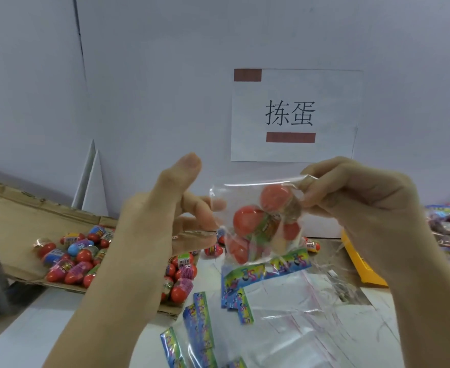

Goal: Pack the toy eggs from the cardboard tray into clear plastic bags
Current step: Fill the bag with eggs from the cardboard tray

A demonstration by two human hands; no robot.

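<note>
White paper sheet (295,115) fixed to the pale wall (139,75): two large black printed characters, "拣蛋". One solid brown bar above them and one below, neither with legible lettering. Print on wrappers of the red toy eggs (83,255) and on the colourful bag header strips (287,262): blurred, unreadable.

A filled bag (255,197) between left hand (152,224) and right hand (364,197), cardboard tray (14,216) of eggs (83,254) at left, empty bags (298,314) on table (33,328)

One left hand (163,221), one right hand (364,203), one clear bag (245,192) showing four toy eggs (247,220), one cardboard tray (14,216), one paper sign (295,115).
</note>
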